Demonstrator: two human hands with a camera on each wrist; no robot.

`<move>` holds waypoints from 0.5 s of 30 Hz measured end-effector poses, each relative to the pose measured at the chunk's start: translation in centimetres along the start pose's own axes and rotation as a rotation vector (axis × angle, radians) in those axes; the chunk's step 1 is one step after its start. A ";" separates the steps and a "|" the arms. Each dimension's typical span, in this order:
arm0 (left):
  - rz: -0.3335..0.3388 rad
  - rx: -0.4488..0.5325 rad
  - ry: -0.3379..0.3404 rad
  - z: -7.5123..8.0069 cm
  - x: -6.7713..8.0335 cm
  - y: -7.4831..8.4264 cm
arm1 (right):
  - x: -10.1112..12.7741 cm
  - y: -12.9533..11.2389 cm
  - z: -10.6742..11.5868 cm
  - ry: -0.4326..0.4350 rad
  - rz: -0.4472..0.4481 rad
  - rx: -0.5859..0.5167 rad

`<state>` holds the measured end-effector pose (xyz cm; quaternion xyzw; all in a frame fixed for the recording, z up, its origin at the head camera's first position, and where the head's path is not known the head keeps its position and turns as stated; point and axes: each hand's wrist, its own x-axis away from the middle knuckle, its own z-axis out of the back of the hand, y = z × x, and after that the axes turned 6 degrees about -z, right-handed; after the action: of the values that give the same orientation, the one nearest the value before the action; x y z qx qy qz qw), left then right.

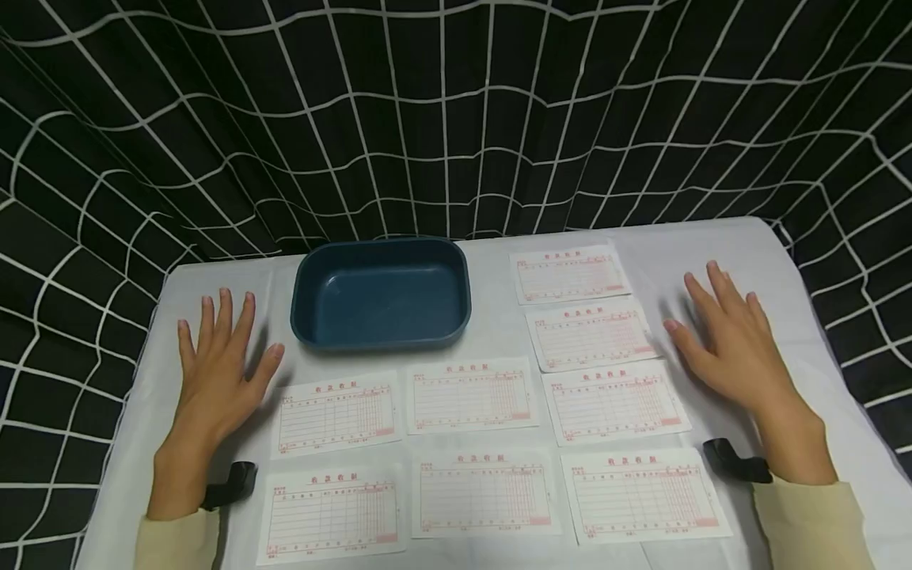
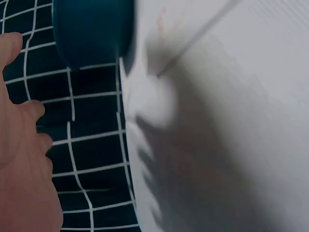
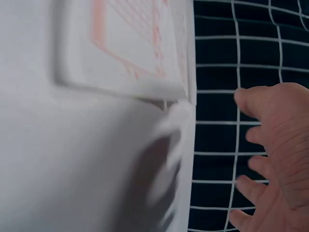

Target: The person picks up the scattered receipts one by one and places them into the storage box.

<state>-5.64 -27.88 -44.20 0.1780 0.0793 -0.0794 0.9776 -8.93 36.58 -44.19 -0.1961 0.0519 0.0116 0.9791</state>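
**A:** On the surface (image 1: 712, 237) I count eight receipt slips, all lying flat and none in the blue tray (image 1: 381, 294). The tray holds nothing I can see. Judging from that, sorting hasn't begun; everything is left to do.

**B:** Layout?

**A:** The slips sit in loose rows. Two are at the back right, one (image 1: 569, 273) level with the tray and one (image 1: 590, 335) just in front of it. Three form the middle row, starting at (image 1: 336, 414), and three the front row, starting at (image 1: 332, 513). The tray is at the back left, apart from all the slips.

**B:** Grip state?

**A:** My left hand (image 1: 222, 364) is spread wide, palm down and holding nothing. It is just left of the tray and behind the middle-left slip. I can't tell whether it touches the surface or hovers; the left wrist view only shows a soft shadow under it. My right hand (image 1: 730, 344) is the same, fingers splayed and holding nothing, just right of the second back slip without touching it. The right wrist view is blurred, but it shows fingers (image 3: 270, 130) open with a slip's edge (image 3: 130, 43) nearby.

**B:** Anything else?

**A:** A black checked cloth (image 1: 442, 119) hangs behind the surface.
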 end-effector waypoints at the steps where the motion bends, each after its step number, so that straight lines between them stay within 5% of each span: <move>1: -0.008 0.007 0.001 0.0 -0.2 0.1 | 0.3 -0.1 -0.1 0.001 0.010 -0.020; 10: -0.103 0.127 0.016 0.4 -2.5 0.9 | 3.1 -2.0 0.0 -0.098 0.027 -0.058; 15: -0.106 0.207 -0.046 -0.2 -3.9 1.1 | 5.0 -2.8 0.2 -0.129 0.028 -0.063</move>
<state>-9.22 -26.25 -43.32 0.2718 0.0573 -0.1428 0.9500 -3.84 34.07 -43.46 -0.2250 -0.0091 0.0393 0.9735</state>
